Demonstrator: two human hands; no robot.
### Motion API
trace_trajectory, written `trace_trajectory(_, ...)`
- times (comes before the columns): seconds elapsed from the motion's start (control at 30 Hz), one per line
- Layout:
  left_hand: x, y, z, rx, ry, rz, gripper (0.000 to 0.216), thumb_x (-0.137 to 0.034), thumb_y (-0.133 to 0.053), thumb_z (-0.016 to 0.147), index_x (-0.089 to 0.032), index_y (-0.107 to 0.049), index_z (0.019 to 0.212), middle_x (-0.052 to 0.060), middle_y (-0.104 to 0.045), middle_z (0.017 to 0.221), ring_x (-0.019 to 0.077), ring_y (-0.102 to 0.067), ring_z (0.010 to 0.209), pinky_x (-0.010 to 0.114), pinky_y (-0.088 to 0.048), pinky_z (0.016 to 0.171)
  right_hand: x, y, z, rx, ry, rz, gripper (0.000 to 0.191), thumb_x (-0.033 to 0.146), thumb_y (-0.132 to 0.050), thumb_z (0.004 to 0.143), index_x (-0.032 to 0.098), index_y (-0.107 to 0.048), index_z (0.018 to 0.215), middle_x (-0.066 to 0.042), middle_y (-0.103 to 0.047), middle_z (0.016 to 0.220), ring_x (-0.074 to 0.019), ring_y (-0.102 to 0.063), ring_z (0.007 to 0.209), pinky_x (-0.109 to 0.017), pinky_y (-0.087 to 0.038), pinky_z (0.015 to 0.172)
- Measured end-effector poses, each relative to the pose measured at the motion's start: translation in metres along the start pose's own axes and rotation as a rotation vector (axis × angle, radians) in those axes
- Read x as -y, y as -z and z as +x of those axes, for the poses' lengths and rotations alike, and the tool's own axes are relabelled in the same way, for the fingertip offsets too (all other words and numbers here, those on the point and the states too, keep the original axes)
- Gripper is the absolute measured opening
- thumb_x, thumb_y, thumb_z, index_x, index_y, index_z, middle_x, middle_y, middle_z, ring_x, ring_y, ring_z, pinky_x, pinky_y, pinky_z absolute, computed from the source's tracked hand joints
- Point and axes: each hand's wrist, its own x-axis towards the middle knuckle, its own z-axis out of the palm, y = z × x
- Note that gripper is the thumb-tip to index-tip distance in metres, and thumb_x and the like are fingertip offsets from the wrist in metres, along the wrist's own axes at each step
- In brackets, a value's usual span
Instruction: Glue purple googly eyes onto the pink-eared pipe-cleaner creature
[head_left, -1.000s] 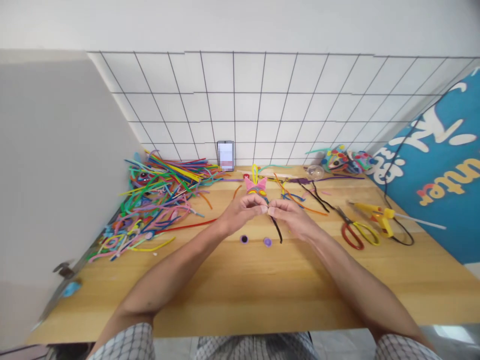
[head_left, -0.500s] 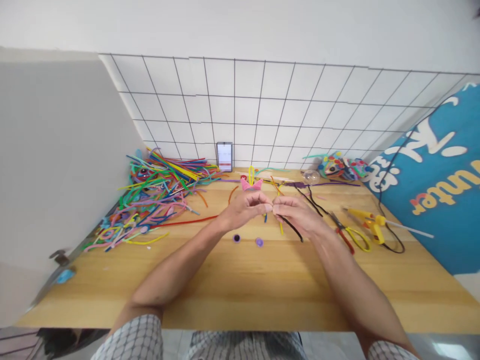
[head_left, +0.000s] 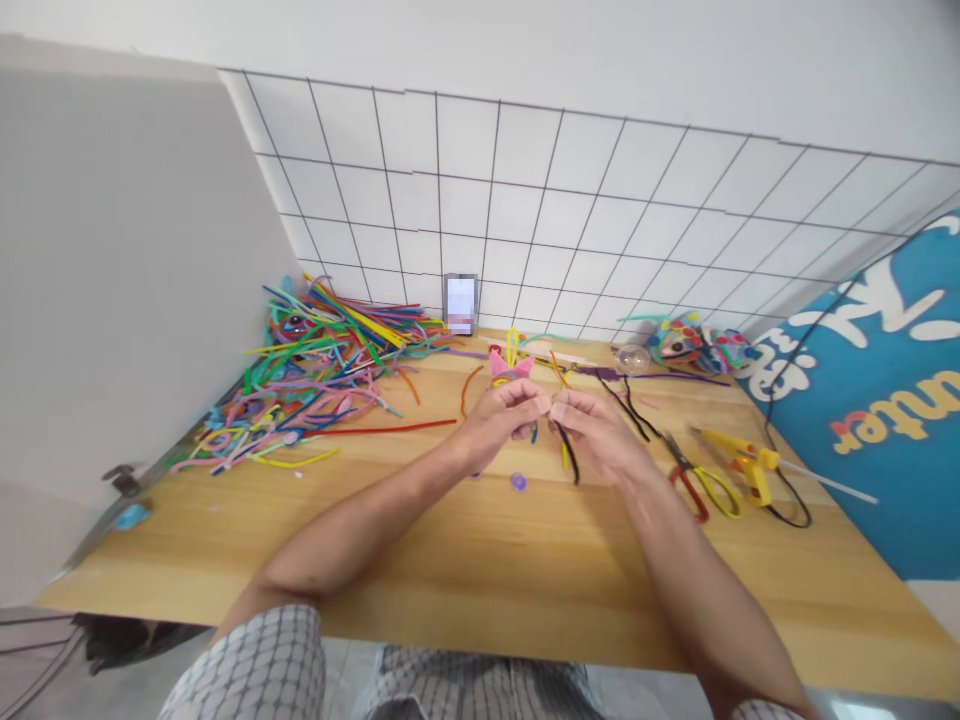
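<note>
Blue board at right: slanted yellow letters, one end reddish, cut off by the picture's edge; "nter" can be made out. Above and beside them, large white characters, also cut off, cannot be read. Phone against the wall: screen blurred, its text unreadable.

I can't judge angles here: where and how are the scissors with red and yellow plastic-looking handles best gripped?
Probably by the handle loops, right hand coming from the near side: the scissors lie with loops nearer, spread apart, blades pointing away.
</note>
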Motion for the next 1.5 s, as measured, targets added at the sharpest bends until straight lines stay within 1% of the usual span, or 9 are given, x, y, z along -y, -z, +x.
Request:
trace_trajectory(0.13, -0.016, 0.022, 0.006, 0.167, -0.138, 0.393, 0.040, -0.055, -0.087, 0.086, -0.018, -0.073, 0.087, -0.001, -0.060, 0.073, 0.0124, -0.047, 0.064, 0.026, -0.037, 0.061, 0.001, 0.006, 0.001, 0.051, -0.054, -0.018, 0.054, 0.067, -0.090, 0.074, 0.022, -0.061, 0.065, 0.003, -0.051, 0.064, -0.0148, -0.040, 0.065, -0.032, -0.031, 0.066)
trace_trajectory(0.27, -0.020, 0.029, 0.008, 0.147, -0.248, 0.522, 0.030, -0.046, -0.077, 0.094, -0.018, -0.074, 0.084, 0.002, -0.064, 0.079, 0.0158, -0.052, 0.072, 0.029, -0.040, 0.069, 0.000, 0.004, 0.000, 0.052, -0.040, -0.019, 0.052, 0.068, -0.090, 0.076, 0.023, -0.064, 0.069, 0.002, -0.053, 0.067, -0.0158, -0.043, 0.066, -0.033, -0.034, 0.067)
trace_trajectory(0.4, -0.009, 0.018, 0.006, 0.068, -0.239, 0.338, 0.034, -0.051, -0.080, 0.090, -0.018, -0.072, 0.081, 0.001, -0.064, 0.077, 0.0145, -0.051, 0.071, 0.030, -0.039, 0.069, 0.000, -0.004, -0.002, -0.008, 0.002, 0.002, 0.055, 0.073, -0.093, 0.073, 0.024, -0.069, 0.074, 0.001, -0.055, 0.071, -0.0179, -0.046, 0.071, -0.034, -0.037, 0.070)
trace_trajectory(0.6, 0.012, 0.001, 0.002, -0.054, 0.017, -0.196, 0.052, -0.063, -0.092, 0.076, -0.020, -0.064, 0.084, -0.006, -0.051, 0.064, 0.0080, -0.034, 0.054, 0.025, -0.026, 0.054, -0.003, -0.017, 0.001, -0.108, 0.037, 0.062, 0.057, 0.073, -0.093, 0.074, 0.023, -0.064, 0.071, 0.002, -0.054, 0.068, -0.0167, -0.047, 0.068, -0.033, -0.038, 0.069)
trace_trajectory(0.83, -0.012, 0.030, 0.016, 0.141, -0.017, 0.232, 0.042, -0.055, -0.091, 0.081, -0.017, -0.075, 0.086, -0.002, -0.061, 0.072, 0.0096, -0.044, 0.061, 0.025, -0.032, 0.058, -0.004, -0.001, 0.006, -0.030, -0.078, 0.067, 0.050, 0.063, -0.093, 0.073, 0.022, -0.065, 0.066, 0.003, -0.056, 0.064, -0.0138, -0.045, 0.062, -0.031, -0.035, 0.063)
trace_trajectory(0.93, -0.018, 0.033, 0.016, 0.133, -0.057, 0.339, 0.039, -0.052, -0.091, 0.080, -0.017, -0.074, 0.082, -0.002, -0.061, 0.072, 0.0106, -0.046, 0.065, 0.025, -0.035, 0.061, -0.008, 0.005, 0.006, 0.002, -0.050, 0.017, 0.048, 0.062, -0.090, 0.078, 0.021, -0.066, 0.070, 0.003, -0.055, 0.066, -0.0133, -0.045, 0.064, -0.030, -0.034, 0.064)
trace_trajectory(1.17, 0.009, -0.002, -0.002, -0.129, 0.075, -0.179, 0.046, -0.052, -0.098, 0.073, -0.019, -0.068, 0.084, -0.008, -0.048, 0.064, 0.0057, -0.034, 0.052, 0.021, -0.029, 0.051, -0.015, -0.009, 0.007, -0.078, 0.068, 0.031, 0.052, 0.068, -0.088, 0.082, 0.022, -0.064, 0.076, 0.004, -0.054, 0.070, -0.0137, -0.044, 0.069, -0.030, -0.034, 0.067)
trace_trajectory(1.27, 0.015, -0.006, -0.004, -0.170, 0.119, -0.282, 0.049, -0.053, -0.100, 0.071, -0.019, -0.067, 0.085, -0.008, -0.048, 0.064, 0.0053, -0.037, 0.052, 0.019, -0.030, 0.050, -0.017, -0.014, 0.008, -0.088, 0.044, 0.118, 0.051, 0.066, -0.089, 0.080, 0.022, -0.063, 0.074, 0.005, -0.053, 0.068, -0.0129, -0.043, 0.065, -0.030, -0.033, 0.065)
trace_trajectory(1.5, -0.008, 0.026, 0.013, 0.058, -0.019, 0.237, 0.037, -0.048, -0.098, 0.076, -0.018, -0.077, 0.083, -0.003, -0.059, 0.066, 0.0086, -0.042, 0.057, 0.024, -0.032, 0.055, -0.007, -0.001, 0.007, 0.016, -0.063, 0.109, 0.041, 0.053, -0.087, 0.078, 0.021, -0.063, 0.071, 0.005, -0.052, 0.066, -0.0121, -0.044, 0.063, -0.030, -0.031, 0.063)
